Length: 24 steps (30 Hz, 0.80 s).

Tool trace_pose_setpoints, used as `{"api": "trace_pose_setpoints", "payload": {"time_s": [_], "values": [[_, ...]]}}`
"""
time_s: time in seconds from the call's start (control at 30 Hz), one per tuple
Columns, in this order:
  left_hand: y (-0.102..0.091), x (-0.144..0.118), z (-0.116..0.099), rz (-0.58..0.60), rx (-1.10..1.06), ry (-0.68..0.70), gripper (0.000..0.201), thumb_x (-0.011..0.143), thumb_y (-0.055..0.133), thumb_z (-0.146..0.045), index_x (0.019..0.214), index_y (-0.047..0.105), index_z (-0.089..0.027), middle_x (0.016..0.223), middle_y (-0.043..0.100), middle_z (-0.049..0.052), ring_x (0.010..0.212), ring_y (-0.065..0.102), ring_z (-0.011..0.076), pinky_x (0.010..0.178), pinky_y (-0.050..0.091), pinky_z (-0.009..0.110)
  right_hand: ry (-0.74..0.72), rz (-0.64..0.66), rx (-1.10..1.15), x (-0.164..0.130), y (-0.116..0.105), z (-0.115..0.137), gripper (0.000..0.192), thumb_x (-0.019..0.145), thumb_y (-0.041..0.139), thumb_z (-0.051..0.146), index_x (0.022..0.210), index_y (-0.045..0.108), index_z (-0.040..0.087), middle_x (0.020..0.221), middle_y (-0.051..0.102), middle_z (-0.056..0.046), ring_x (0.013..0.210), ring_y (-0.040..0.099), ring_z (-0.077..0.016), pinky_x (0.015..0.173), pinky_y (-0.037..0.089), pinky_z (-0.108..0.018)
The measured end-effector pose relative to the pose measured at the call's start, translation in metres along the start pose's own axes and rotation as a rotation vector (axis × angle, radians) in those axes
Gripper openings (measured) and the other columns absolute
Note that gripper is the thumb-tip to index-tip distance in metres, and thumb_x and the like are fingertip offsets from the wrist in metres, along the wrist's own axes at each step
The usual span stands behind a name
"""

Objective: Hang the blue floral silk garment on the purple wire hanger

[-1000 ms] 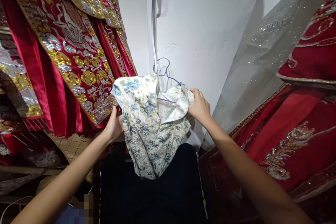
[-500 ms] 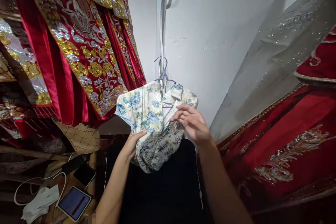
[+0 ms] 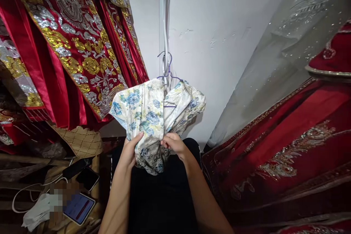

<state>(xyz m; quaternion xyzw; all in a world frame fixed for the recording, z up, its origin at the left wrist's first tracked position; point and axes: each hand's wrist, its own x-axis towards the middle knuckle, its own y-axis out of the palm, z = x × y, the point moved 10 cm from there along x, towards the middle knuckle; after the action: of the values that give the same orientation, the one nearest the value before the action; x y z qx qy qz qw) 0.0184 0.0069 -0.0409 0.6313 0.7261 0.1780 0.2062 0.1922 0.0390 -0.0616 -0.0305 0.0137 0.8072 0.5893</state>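
1. No legible writing or labels seen.
2. One floral garment (image 3: 153,117) hangs on one purple hanger (image 3: 168,75) by the white wall (image 3: 219,25).
3. Our left hand (image 3: 131,150) and right hand (image 3: 174,143) each clench its bunched lower fabric.
4. Two phones (image 3: 82,175) lie lower left.
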Motion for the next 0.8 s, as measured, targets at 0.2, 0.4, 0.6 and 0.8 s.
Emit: {"api": "trace_pose_setpoints", "payload": {"time_s": [0.2, 0.4, 0.6, 0.8], "values": [[0.01, -0.001, 0.015, -0.003, 0.007, -0.017, 0.062, 0.075, 0.083, -0.029, 0.133, 0.06, -0.024, 0.124, 0.072, 0.009, 0.119, 0.067, 0.0316, 0.103, 0.055, 0.043, 0.102, -0.068, -0.017, -0.006, -0.015, -0.022, 0.03, 0.083, 0.054, 0.039, 0.061, 0.06, 0.019, 0.053, 0.06, -0.002, 0.044, 0.046, -0.012, 0.043, 0.029, -0.024], [-0.014, 0.006, 0.006, -0.124, 0.117, 0.12, 0.048, 0.077, 0.078, -0.028, 0.121, 0.062, -0.021, 0.127, 0.069, 0.01, 0.12, 0.065, 0.029, 0.103, 0.051, 0.039, 0.136, -0.113, -0.005, -0.006, -0.02, -0.031, 0.032, 0.081, 0.059, 0.037, 0.055, 0.057, 0.019, 0.046, 0.05, 0.0, 0.044, 0.041, -0.0113, 0.043, 0.028, -0.024], [-0.021, -0.026, -0.011, -0.398, 0.599, 0.683, 0.049, 0.081, 0.069, -0.022, 0.127, 0.054, -0.027, 0.144, 0.046, 0.01, 0.136, 0.045, 0.0259, 0.111, 0.038, 0.037, 0.048, -0.035, 0.017, -0.014, -0.01, -0.012, 0.039, 0.081, 0.066, 0.047, 0.055, 0.061, 0.018, 0.047, 0.049, 0.001, 0.045, 0.039, -0.0103, 0.048, 0.03, -0.026], [0.048, -0.016, 0.075, 0.163, 0.647, 0.38, 0.007, 0.086, 0.055, -0.018, 0.088, 0.056, -0.024, 0.081, 0.059, 0.001, 0.078, 0.059, 0.0193, 0.075, 0.047, 0.03, -0.013, 0.128, 0.029, -0.029, 0.011, 0.001, 0.028, 0.084, 0.064, 0.042, 0.079, 0.071, 0.015, 0.067, 0.069, -0.005, 0.051, 0.048, -0.0103, 0.048, 0.034, -0.023]]}}
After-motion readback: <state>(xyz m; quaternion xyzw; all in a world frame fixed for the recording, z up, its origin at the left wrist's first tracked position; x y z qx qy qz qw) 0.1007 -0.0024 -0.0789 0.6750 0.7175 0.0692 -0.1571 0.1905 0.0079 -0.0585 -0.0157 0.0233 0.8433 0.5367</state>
